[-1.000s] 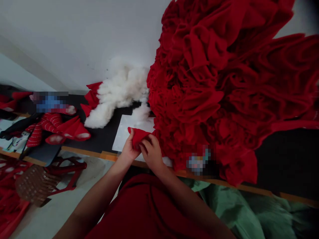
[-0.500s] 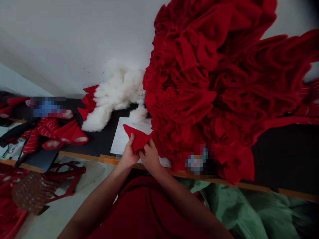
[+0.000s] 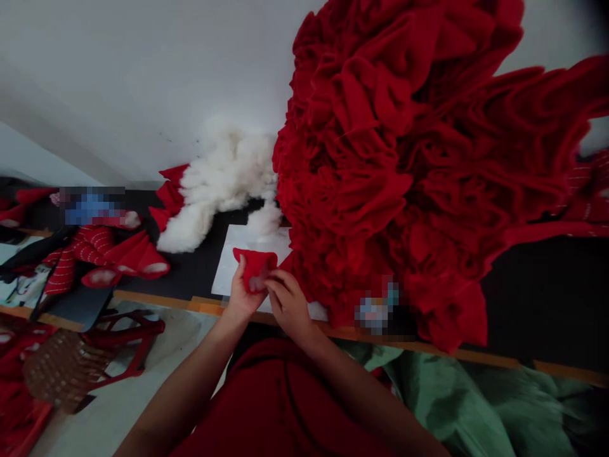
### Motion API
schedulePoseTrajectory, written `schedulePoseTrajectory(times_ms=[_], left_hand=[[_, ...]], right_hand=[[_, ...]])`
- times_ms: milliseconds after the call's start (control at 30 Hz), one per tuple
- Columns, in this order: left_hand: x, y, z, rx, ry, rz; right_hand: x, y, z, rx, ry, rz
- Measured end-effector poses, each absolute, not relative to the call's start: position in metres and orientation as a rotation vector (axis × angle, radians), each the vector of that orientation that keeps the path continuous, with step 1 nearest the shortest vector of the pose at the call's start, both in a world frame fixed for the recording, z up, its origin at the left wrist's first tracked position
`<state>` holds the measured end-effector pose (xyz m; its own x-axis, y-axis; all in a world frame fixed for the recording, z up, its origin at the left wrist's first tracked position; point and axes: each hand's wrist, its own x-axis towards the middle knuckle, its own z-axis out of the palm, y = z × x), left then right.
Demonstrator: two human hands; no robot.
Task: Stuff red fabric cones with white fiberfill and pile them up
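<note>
My left hand [image 3: 244,296] grips a small red felt piece [image 3: 257,260] from its left side, thumb on the front. The piece looks like a cone or pocket with its opening facing me. At that opening my right hand [image 3: 288,301] has its fingers closed together, touching a pale pinkish, blurred patch [image 3: 257,283]. Whether that is stuffing or the lining I cannot tell. Beneath the hands lies a white sheet [image 3: 227,263]. Behind it is a heap of white fibre stuffing [image 3: 223,168], with a loose tuft [image 3: 264,219] at the sheet's far edge.
A tall pile of red felt pieces [image 3: 352,165] rises on the right. Stuffed red pieces, some striped [image 3: 95,244], lie at left on the black table [image 3: 533,298]. A chair [image 3: 66,371] stands below left; green sheeting [image 3: 442,393] hangs below right.
The red piece has turned from a flat triangle to show its opening. My right hand has shifted from its right edge to the opening, where the pale patch now shows.
</note>
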<state>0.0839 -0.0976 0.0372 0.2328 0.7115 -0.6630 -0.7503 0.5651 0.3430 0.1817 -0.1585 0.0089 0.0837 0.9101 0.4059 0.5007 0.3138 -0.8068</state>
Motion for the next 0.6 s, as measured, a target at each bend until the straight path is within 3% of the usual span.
schedulePoseTrajectory(times_ms=[233, 600], left_hand=[[0.059, -0.083, 0.037, -0.133, 0.951, 1.147], [0.030, -0.075, 0.048, -0.093, 0.995, 1.171]], right_hand=[[0.195, -0.123, -0.030, -1.562, -1.517, 0.634], [0.159, 0.026, -0.051, -1.610, -1.779, 0.409]])
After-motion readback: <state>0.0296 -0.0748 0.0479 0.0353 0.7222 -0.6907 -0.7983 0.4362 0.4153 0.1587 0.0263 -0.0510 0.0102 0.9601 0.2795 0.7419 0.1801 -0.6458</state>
